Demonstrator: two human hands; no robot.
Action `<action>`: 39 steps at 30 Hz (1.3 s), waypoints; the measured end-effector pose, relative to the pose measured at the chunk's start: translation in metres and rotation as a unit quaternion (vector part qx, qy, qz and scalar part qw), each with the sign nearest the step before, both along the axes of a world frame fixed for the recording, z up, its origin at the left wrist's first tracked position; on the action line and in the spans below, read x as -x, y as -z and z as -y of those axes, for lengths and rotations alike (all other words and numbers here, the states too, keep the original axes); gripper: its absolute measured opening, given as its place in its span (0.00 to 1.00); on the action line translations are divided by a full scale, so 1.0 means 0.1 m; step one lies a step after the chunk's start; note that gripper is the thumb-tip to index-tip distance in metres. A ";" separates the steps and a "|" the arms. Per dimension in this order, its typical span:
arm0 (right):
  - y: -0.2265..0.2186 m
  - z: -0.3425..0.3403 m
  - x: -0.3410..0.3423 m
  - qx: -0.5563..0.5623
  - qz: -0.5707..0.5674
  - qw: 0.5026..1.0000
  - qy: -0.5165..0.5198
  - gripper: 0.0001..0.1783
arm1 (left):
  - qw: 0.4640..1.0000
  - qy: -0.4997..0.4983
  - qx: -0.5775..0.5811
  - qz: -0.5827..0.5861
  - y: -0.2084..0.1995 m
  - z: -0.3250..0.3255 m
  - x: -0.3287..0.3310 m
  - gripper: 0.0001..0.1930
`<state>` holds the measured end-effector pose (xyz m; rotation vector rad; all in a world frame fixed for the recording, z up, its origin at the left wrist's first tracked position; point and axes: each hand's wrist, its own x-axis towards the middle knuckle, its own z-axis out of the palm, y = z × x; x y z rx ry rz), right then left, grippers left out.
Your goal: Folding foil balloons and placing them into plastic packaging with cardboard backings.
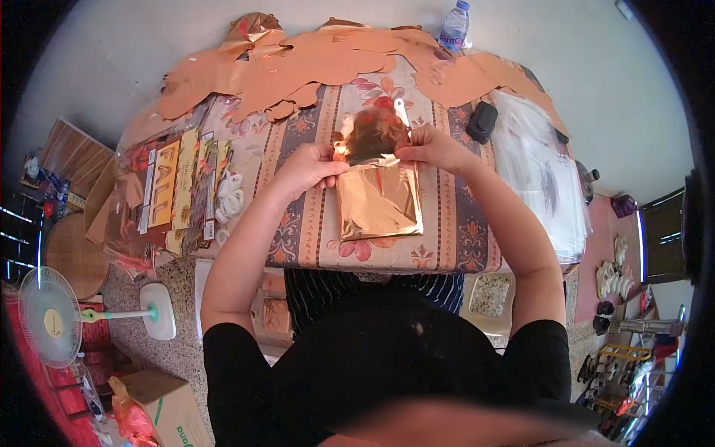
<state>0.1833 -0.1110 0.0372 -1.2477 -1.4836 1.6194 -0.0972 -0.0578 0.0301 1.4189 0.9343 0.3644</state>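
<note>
Near the middle of the table's front side lies a shiny gold foil piece (380,201), flat and roughly square in its lower part. Its upper part is raised and reflects the surroundings. My left hand (309,168) pinches its left edge between thumb and fingers. On the opposite edge, my right hand (436,149) grips the foil in the same way. A narrow white strip with a small hole (401,112) shows just behind the foil, close to my right fingertips; what it belongs to is hidden.
Large copper-coloured cut sheets (320,63) cover the table's far side, beside a water bottle (454,28). Clear plastic bags (532,179) and a black case (482,122) lie right. Packaged decorations (167,186) and white cord bundles (229,195) lie left. A fan (52,320) stands at lower left.
</note>
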 end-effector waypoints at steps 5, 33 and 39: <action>0.05 -0.01 -0.04 0.020 0.013 1.000 0.006 0.06 | 1.000 0.001 -0.011 0.009 0.01 0.00 -0.03 0.08; 0.14 0.04 -0.01 -0.207 0.161 0.965 -0.026 0.09 | 0.991 0.010 -0.134 0.006 0.12 0.08 0.03 0.07; 0.06 0.09 -0.03 -0.191 0.171 0.966 -0.017 0.08 | 0.992 0.008 -0.128 -0.005 -0.07 0.16 -0.05 0.06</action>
